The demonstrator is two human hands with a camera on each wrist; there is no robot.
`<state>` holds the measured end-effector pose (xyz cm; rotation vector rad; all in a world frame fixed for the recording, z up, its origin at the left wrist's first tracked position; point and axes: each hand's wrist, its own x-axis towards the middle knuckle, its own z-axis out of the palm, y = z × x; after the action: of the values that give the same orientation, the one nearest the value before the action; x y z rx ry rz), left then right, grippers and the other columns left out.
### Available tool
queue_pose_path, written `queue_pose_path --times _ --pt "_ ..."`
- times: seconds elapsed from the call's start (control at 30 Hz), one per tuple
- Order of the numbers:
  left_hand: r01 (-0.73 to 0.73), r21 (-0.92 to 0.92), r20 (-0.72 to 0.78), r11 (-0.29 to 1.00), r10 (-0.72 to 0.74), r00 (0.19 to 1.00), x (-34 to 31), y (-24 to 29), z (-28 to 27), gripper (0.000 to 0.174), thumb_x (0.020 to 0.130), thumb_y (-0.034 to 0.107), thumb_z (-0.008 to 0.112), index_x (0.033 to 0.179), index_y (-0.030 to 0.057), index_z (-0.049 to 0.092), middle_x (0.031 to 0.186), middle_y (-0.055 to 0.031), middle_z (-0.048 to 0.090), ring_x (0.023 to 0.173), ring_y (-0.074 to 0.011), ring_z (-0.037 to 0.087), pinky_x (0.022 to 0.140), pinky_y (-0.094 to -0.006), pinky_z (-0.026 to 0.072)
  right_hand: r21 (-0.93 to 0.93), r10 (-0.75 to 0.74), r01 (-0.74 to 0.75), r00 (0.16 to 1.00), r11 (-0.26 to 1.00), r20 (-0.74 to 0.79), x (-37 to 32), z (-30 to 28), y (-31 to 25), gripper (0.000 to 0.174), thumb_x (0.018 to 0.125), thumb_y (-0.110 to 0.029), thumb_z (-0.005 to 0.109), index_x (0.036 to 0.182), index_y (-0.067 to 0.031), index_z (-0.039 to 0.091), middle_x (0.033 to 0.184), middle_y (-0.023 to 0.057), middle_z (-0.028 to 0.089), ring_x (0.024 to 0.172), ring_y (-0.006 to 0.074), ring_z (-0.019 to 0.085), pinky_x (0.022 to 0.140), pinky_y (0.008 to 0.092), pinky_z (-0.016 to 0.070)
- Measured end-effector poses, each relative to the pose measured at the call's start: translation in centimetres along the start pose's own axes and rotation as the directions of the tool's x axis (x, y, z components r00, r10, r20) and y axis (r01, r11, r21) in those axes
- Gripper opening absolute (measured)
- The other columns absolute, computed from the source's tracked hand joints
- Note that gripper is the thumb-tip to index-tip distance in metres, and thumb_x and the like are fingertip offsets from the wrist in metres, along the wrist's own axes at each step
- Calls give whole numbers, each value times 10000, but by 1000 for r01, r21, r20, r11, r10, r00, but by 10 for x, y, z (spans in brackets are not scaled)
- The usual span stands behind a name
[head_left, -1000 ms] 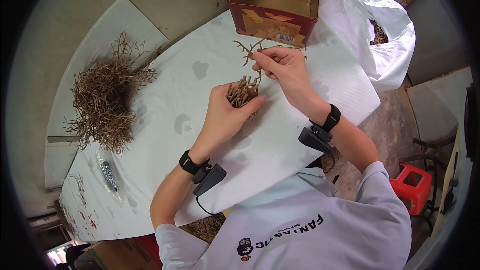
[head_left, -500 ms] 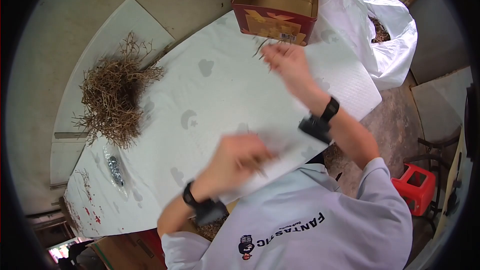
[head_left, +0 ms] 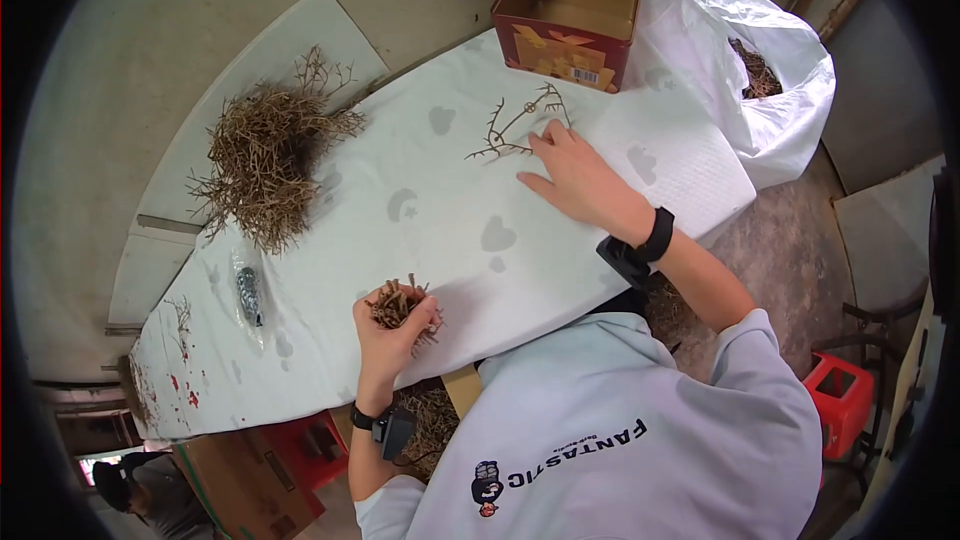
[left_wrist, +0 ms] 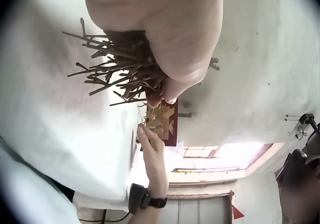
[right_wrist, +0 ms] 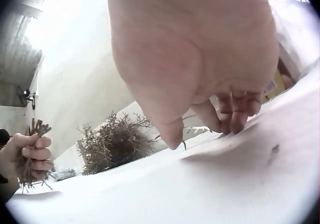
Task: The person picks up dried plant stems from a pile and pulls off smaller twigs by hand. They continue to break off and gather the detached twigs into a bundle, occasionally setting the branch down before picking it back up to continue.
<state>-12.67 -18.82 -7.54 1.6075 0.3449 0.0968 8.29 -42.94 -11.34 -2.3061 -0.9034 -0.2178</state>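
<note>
In the head view my left hand (head_left: 384, 345) grips a bundle of brown twigs (head_left: 394, 308) over the front edge of the table; in the left wrist view the twigs (left_wrist: 127, 66) stick out beside the palm. My right hand (head_left: 590, 180) is over the table with fingers spread, its fingertips at a few thin branched twigs (head_left: 516, 125) lying on the cloth. In the right wrist view the fingers of the right hand (right_wrist: 200, 74) reach down to the cloth, and the thumb stands apart from them.
A large twig heap (head_left: 262, 165) lies at the left, with a clear plastic packet (head_left: 248, 290) below it. At the back stand a red tin (head_left: 565, 50) and a white bag (head_left: 700, 50) of twigs. A red stool (head_left: 838, 395) is at the right; a person (head_left: 150, 490) is at lower left.
The left hand has moved down and left with its bundle. The twigs that the right hand held are now on the cloth, and its fingers have spread. The head view has shifted.
</note>
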Motion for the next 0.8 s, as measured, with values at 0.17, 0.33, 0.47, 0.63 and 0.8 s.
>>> queue_pose_path --times 0.17,0.33,0.47,0.63,0.8 --pt "0 -38 -70 999 -3 998 -9 -3 -9 120 880 9 725 849 -23 614 761 -73 666 653 -130 648 613 -267 528 -17 -1 1 1000 1000 31 -41 -22 -11 340 872 -121 713 1181 2 639 1058 166 583 874 285 620 785 361 508" --pt "-21 -210 -93 977 1 996 -13 -5 -16 121 895 13 696 911 14 576 778 -71 630 672 -139 606 647 -288 506 106 201 -211 975 972 92 -53 -35 6 418 854 -100 733 1245 -17 609 1129 170 569 805 245 614 755 335 514" --pt "-16 -400 -102 916 -27 994 -24 -16 -25 116 906 16 684 928 22 571 792 -87 630 687 -150 601 642 -297 497 246 258 -196 932 949 -256 -22 -54 9 397 838 -64 738 1217 -9 632 1093 148 605 734 209 593 715 313 515" --pt "53 -452 -92 891 -105 990 -44 -30 -35 120 926 81 659 926 65 540 758 -64 595 703 -137 568 713 -297 486 261 131 -85 977 962 -165 27 -43 23 303 850 -50 724 1142 11 672 998 111 652 713 191 582 690 293 508" --pt "101 -522 -103 847 -181 978 -57 -34 -39 114 922 74 660 931 67 546 752 -62 598 701 -134 569 723 -304 488 408 154 -134 988 903 -18 59 -38 47 210 918 -92 689 1095 20 688 949 75 705 689 124 579 628 251 485"
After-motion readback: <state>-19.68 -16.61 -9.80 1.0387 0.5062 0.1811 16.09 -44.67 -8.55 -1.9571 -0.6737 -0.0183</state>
